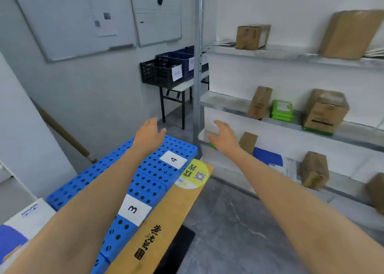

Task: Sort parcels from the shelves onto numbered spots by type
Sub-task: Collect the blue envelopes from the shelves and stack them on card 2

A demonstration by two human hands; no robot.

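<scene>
Both arms reach forward with nothing in them. My left hand [149, 135] hovers open over the far end of the blue perforated platform [87, 176], beyond the white labels "4" [173, 159] and "3" [134, 209]. My right hand [225, 137] is open near the left end of the metal shelves [270, 53]. Parcels stand on the shelves: brown cardboard boxes [252, 36] on top, a brown bag [259, 102], a green box [282, 110] and a taped carton [325, 110] in the middle, a blue and white mailer [270, 157] and brown bags [313, 169] lower down.
A yellow wooden bench edge [166, 217] runs beside the platform. A white and blue mailer [22, 221] lies at the lower left. Dark crates [164, 72] sit on a folding table behind the shelf post [198, 66]. Whiteboards hang on the wall. Grey floor lies between bench and shelves.
</scene>
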